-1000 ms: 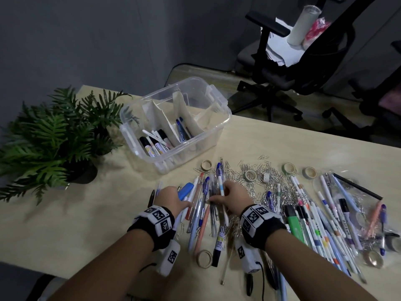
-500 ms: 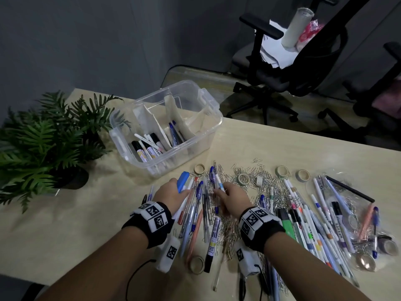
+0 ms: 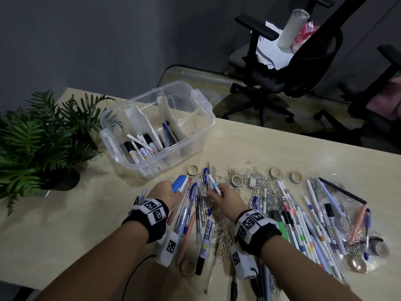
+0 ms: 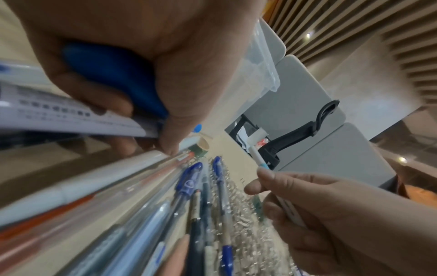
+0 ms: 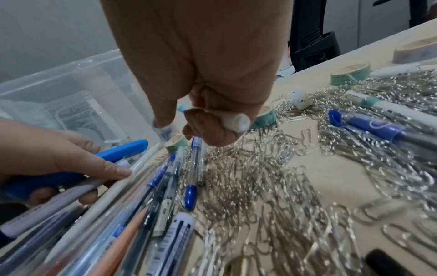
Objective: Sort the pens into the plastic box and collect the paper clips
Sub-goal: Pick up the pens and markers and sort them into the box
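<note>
On the table: a loose spread of pens (image 3: 196, 213) and a drift of silver paper clips (image 3: 258, 183) lie across the pale table (image 3: 282, 148), with tape rolls (image 3: 237, 180) among them.
Left hand: the left hand (image 3: 161, 193) curls round a small bundle — a blue-capped marker (image 3: 179, 183) and a white labelled pen (image 4: 71, 115). In the left wrist view the blue cap sits in the palm, and the thumb and fingertips press the white barrel from either side.
Right hand: the right hand (image 3: 227, 198) pinches a thin white pen (image 3: 214, 185). Thumb and forefinger close on it near its light-blue band; the other fingers wrap the lower barrel, whose butt end pokes out past them in the right wrist view. It is tilted, raised above the clips.
Plastic box: the clear plastic box (image 3: 201, 105) stands beyond the pile, nearer the left hand. Markers lie in one compartment, blue pens in the next.
Beside it: a potted fern (image 3: 41, 144) at the table's left end.
</note>
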The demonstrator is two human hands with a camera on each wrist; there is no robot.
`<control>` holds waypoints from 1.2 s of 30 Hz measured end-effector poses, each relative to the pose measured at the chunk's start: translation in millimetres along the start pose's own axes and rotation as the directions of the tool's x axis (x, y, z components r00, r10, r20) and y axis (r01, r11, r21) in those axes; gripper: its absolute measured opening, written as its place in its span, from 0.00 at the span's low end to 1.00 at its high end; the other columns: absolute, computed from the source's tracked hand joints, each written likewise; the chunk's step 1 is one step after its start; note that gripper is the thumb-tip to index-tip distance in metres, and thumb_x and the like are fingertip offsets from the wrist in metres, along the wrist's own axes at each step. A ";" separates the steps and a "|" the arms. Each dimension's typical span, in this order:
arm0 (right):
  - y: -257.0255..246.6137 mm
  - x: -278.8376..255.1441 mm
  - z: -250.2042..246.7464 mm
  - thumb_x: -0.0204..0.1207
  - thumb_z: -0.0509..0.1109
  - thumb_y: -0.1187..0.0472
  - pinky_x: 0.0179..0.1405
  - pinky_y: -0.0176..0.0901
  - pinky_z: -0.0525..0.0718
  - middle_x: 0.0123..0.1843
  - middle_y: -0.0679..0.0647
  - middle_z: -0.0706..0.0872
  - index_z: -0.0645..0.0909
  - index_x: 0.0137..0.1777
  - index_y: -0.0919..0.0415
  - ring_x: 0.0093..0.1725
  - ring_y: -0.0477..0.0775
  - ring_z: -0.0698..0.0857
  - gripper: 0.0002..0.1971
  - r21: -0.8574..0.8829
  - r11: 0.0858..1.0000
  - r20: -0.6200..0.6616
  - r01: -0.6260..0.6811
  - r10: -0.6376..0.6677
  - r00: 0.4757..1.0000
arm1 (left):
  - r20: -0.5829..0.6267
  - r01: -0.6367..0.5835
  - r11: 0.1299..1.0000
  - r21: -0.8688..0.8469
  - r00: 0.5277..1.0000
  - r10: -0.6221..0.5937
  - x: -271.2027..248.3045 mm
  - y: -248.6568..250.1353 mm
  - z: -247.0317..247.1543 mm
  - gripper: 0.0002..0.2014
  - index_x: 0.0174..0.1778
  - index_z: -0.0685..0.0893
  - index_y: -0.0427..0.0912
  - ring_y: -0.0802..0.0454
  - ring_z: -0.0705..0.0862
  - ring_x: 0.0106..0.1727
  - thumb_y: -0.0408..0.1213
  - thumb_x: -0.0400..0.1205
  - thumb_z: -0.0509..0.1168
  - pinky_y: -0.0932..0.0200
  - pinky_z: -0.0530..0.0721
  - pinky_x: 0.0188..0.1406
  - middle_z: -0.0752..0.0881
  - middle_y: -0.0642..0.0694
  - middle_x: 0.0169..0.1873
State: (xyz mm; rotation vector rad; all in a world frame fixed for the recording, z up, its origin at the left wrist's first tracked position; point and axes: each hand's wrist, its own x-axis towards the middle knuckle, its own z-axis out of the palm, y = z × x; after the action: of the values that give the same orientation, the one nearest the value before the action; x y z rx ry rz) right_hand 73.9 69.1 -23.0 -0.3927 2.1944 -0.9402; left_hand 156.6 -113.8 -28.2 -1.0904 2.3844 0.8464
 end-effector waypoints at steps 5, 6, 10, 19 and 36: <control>-16.8 -3.8 -8.3 0.76 0.72 0.51 0.26 0.31 0.72 0.32 0.48 0.78 0.78 0.46 0.58 0.27 0.44 0.74 0.11 0.020 0.998 -0.013 0.067 -0.067 0.998 | 0.040 -0.085 0.944 -0.319 0.994 0.103 -16.6 8.4 -15.0 0.11 0.36 0.77 0.42 0.50 0.77 0.30 0.44 0.79 0.68 0.60 0.75 0.31 0.77 0.47 0.28; -21.3 -5.4 -9.3 0.76 0.73 0.50 0.28 0.33 0.73 0.33 0.49 0.80 0.78 0.47 0.58 0.28 0.45 0.75 0.12 0.018 0.996 -0.012 0.087 -0.087 0.996 | 0.043 -0.119 0.914 -0.388 0.988 0.147 -22.4 11.9 -21.5 0.10 0.36 0.77 0.43 0.54 0.78 0.27 0.42 0.80 0.68 0.63 0.75 0.29 0.78 0.48 0.27; -39.0 -14.4 -12.7 0.74 0.74 0.47 0.32 0.34 0.76 0.37 0.48 0.84 0.80 0.47 0.54 0.33 0.45 0.79 0.12 0.053 0.983 0.015 0.178 -0.179 0.984 | 0.021 -0.225 0.828 -0.513 0.961 0.275 -41.2 27.5 -46.0 0.06 0.41 0.81 0.43 0.65 0.80 0.23 0.40 0.81 0.68 0.72 0.76 0.26 0.83 0.49 0.29; -84.8 -20.4 -16.4 0.75 0.75 0.58 0.29 0.31 0.75 0.33 0.48 0.84 0.81 0.46 0.59 0.25 0.36 0.78 0.07 0.208 0.941 0.006 0.268 -0.275 0.961 | -0.146 -0.251 0.719 -0.648 0.968 0.206 -55.1 40.7 -73.0 0.07 0.42 0.81 0.44 0.50 0.88 0.35 0.43 0.80 0.69 0.52 0.85 0.46 0.85 0.44 0.34; -186.2 47.7 -16.9 0.79 0.68 0.59 0.26 0.25 0.70 0.35 0.45 0.79 0.78 0.50 0.59 0.34 0.44 0.78 0.05 -0.027 0.940 -0.208 0.341 -0.339 0.918 | -0.276 -0.270 0.321 -0.908 0.961 0.026 -39.9 -3.8 -198.5 0.01 0.51 0.72 0.41 0.54 0.82 0.28 0.33 0.85 0.58 0.65 0.71 0.19 0.77 0.45 0.31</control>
State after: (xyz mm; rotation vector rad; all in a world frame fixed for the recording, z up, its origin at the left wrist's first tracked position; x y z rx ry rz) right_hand 28.4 -75.2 96.7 -0.7179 2.3555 -1.2261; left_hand 166.2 -225.3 140.6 -1.3508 2.0292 2.5341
